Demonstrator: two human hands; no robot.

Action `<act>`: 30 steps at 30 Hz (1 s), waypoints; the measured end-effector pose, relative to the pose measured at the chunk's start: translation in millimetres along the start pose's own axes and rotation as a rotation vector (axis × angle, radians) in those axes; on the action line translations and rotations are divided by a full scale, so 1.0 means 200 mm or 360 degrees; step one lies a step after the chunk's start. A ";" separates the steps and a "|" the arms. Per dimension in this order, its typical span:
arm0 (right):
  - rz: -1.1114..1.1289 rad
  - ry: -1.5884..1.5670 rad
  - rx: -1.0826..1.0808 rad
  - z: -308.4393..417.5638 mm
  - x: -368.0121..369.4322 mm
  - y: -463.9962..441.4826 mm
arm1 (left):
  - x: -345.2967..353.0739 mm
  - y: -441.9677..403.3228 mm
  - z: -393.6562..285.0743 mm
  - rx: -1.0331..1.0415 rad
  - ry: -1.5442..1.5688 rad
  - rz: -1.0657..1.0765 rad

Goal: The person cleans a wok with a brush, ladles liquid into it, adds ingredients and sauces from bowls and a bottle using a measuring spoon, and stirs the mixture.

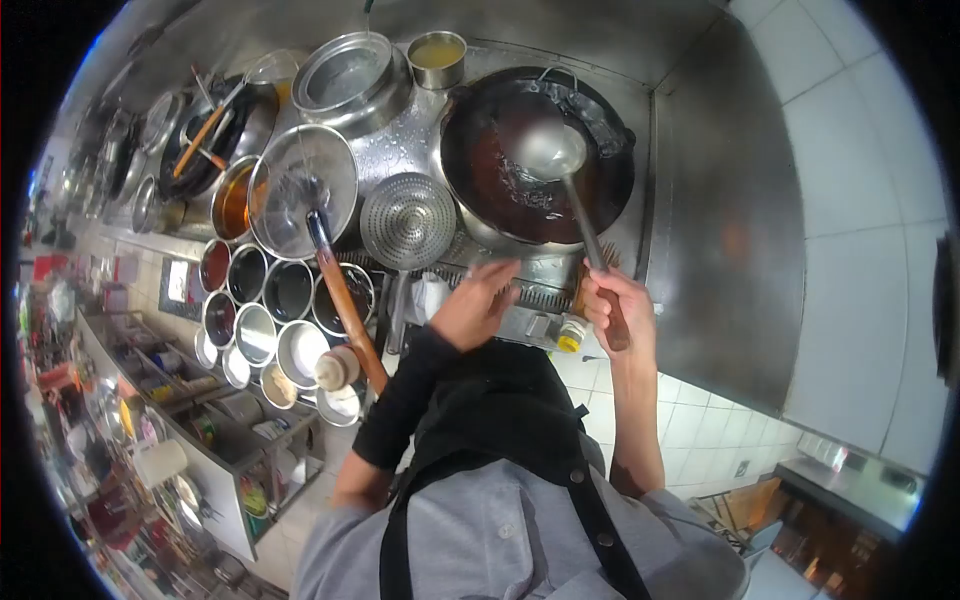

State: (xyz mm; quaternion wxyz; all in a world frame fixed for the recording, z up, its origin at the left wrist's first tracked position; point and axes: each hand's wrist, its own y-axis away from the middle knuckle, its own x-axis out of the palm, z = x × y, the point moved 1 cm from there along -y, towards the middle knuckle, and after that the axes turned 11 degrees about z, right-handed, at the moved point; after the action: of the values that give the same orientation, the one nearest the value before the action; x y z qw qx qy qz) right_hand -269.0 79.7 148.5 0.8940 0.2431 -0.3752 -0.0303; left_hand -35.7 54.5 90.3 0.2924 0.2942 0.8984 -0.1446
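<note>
My right hand is closed around the wooden grip of a ladle. The ladle's metal bowl, partly blurred, is over the large wok, which holds dark reddish-brown liquid. My left hand is in front of the stove with its fingers stretched out and nothing in them. Near it are a round perforated skimmer and a white cloth. A small yellow-capped bottle is beside my right hand.
A wire-mesh strainer with a long wooden handle lies to the left, above several seasoning containers. Behind are a metal pot and a small pot of yellowish liquid. A metal wall borders the right side.
</note>
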 end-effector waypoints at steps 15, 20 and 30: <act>-0.0652 0.2659 -0.0686 -0.15 -0.73 0.49 | 0.50 -0.52 0.50 -0.0377 -0.0803 0.0220; -0.0919 0.2347 -0.0500 -0.50 -1.00 0.54 | 0.52 -0.53 0.50 -0.0450 -0.0863 0.0356; -0.1183 0.1937 -0.0196 -1.25 -1.71 0.31 | 0.33 0.26 -0.06 -0.0186 -0.0020 0.0282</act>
State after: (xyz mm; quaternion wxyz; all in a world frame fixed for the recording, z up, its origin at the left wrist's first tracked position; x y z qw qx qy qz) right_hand -350.9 318.2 -197.1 0.8873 0.2779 0.3001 -0.2130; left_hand -52.6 130.6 54.5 0.3263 0.3539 0.8739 -0.0675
